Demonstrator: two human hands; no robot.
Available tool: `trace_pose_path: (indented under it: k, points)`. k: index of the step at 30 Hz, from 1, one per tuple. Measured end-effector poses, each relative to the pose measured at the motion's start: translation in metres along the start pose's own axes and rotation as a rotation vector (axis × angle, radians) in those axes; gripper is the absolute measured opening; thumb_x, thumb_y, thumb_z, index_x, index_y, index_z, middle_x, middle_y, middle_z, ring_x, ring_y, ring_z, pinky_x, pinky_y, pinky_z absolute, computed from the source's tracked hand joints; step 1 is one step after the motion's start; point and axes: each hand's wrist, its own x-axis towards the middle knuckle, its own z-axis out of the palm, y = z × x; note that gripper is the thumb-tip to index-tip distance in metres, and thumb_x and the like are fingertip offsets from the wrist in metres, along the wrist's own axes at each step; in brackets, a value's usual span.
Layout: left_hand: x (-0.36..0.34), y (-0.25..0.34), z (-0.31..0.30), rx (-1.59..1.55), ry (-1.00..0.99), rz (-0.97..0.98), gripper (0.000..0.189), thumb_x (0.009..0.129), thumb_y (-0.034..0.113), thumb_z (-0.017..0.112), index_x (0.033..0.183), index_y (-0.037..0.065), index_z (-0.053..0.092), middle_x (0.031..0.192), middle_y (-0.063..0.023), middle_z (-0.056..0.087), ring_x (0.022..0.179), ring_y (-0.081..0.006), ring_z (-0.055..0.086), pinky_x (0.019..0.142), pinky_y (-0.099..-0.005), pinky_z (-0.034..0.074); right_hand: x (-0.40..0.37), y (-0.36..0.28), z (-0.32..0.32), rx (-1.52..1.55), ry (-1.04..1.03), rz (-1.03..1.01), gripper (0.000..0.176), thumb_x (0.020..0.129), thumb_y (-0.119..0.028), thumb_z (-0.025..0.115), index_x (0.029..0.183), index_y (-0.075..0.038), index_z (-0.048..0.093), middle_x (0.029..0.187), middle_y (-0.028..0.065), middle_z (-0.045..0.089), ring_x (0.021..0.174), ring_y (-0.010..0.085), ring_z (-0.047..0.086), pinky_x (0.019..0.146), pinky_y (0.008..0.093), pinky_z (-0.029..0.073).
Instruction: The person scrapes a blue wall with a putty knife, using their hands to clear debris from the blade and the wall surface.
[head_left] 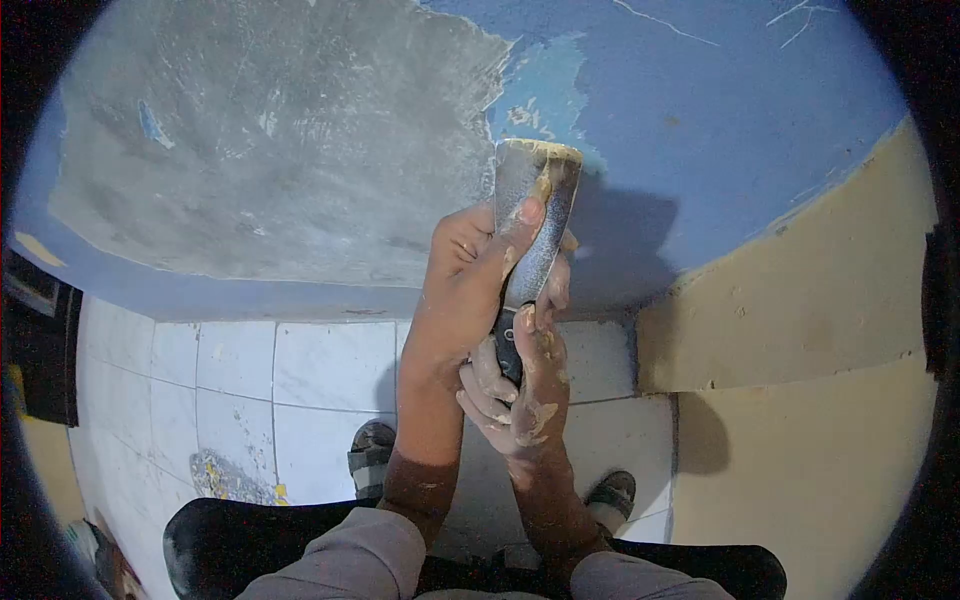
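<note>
The person holds a flat scraper with a broad grey metal blade and a black handle (538, 262) out in front, between the two forearms and before the wall. The left hand (462, 285) has its grip on the blade, the thumb laid flat along the near face. The right hand (542, 375) has its grip closed around the black handle, fingers curled over it, and the skin is smeared with pale, dried paste. A rim of cream-coloured paste (553, 149) runs along the blade's far edge, and more sits on the face just beyond the left thumb. Whether that edge touches the wall cannot be told.

Behind the scraper stands a painted blue wall (770, 110), with a large rough grey patch (290, 130) to the left and a small light-blue patch (555, 75) just beyond the blade. A beige surface (800, 280) meets the blue at the right. Below lies a floor of white marbled tiles (335, 362), marked at the left by a grey stain with yellow flecks (228, 478). Dark sandals (372, 440) show on either side of the forearms, above pale lilac-grey sleeves (355, 555).
</note>
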Motion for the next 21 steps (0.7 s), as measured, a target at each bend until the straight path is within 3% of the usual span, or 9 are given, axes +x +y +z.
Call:
trace_pose_path:
  k: [2,5,11,14,21]
  points:
    - [-0.001,0.003,-0.005,-0.008,-0.061,-0.046,0.035,0.094,0.030,0.054,0.082,-0.001,0.063,0.059,-0.0049,0.059,0.048,-0.0080,0.053,0.044,-0.0218,0.041,0.000,-0.001,0.001,0.008,0.022,0.006,0.039,0.098,-0.042,0.036,0.077,-0.010,0.046,0.043,-0.0042,0.030,0.027,0.0066,0.026,0.023,0.0202,0.019]
    - [0.001,-0.002,-0.003,0.066,-0.008,0.029,0.035,0.094,0.030,0.054,0.081,-0.001,0.062,0.058,-0.0054,0.058,0.046,-0.0088,0.052,0.043,-0.0224,0.040,0.001,-0.002,-0.001,0.076,-0.013,0.026,0.039,0.098,-0.042,0.037,0.077,-0.011,0.047,0.043,-0.0042,0.030,0.027,0.0063,0.027,0.023,0.0198,0.020]
    - [-0.002,0.007,0.000,0.028,-0.034,-0.032,0.033,0.094,0.028,0.054,0.080,-0.001,0.061,0.058,-0.0059,0.058,0.045,-0.0095,0.052,0.042,-0.0228,0.040,0.001,0.007,-0.010,0.251,-0.019,0.075,0.040,0.098,-0.042,0.037,0.076,-0.010,0.046,0.043,-0.0040,0.030,0.027,0.0065,0.027,0.024,0.0202,0.021]
    - [-0.001,0.003,0.001,-0.067,0.007,-0.009,0.033,0.095,0.027,0.053,0.080,-0.001,0.060,0.057,-0.0066,0.058,0.044,-0.0099,0.052,0.042,-0.0230,0.040,-0.001,0.006,-0.005,0.065,-0.071,-0.002,0.041,0.098,-0.042,0.036,0.073,-0.011,0.045,0.042,-0.0040,0.031,0.028,0.0070,0.027,0.025,0.0209,0.021]
    - [-0.003,0.008,0.002,-0.040,-0.039,-0.014,0.033,0.095,0.028,0.053,0.081,-0.001,0.060,0.058,-0.0071,0.058,0.044,-0.0107,0.052,0.042,-0.0231,0.040,-0.005,-0.004,0.001,0.095,-0.052,0.054,0.037,0.098,-0.041,0.037,0.077,-0.012,0.044,0.044,-0.0033,0.032,0.029,0.0076,0.028,0.026,0.0212,0.022]
